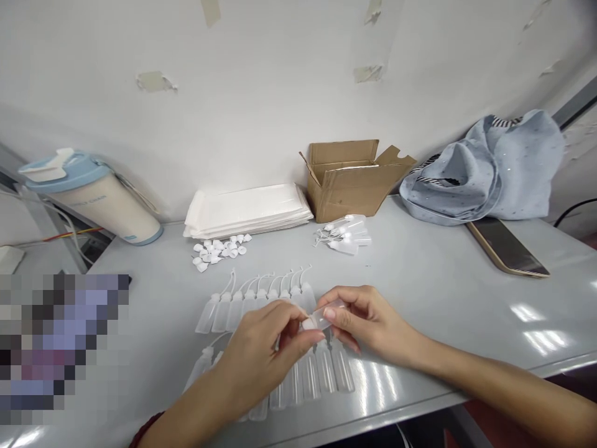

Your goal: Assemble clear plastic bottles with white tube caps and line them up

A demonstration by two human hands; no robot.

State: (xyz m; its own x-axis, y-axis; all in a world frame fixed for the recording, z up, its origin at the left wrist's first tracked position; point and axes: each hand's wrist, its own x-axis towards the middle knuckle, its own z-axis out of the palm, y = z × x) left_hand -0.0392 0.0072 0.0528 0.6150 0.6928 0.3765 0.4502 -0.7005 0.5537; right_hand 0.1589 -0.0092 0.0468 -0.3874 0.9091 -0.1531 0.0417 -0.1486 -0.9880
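Observation:
Above the front part of the grey table (pixel 161 298), my left hand (pixel 275 339) pinches the white cap (pixel 308 323) at one end of a small clear bottle (pixel 328 313). My right hand (pixel 361 317) grips the body of that bottle between thumb and fingers. Behind and under my left hand lies a row of clear bottles (pixel 236 311) with thin white strings at their tops. A nearer row of bottles (pixel 326 370) is partly hidden by my left hand and wrist.
White caps (pixel 219 250) lie before a stack of white sheets (pixel 247 210). More bottles (pixel 349 235) lie by an open cardboard box (pixel 349 186). A tumbler (pixel 102 202) leans at left; a blue cloth bag (pixel 494 171) and phone (pixel 508 247) are at right.

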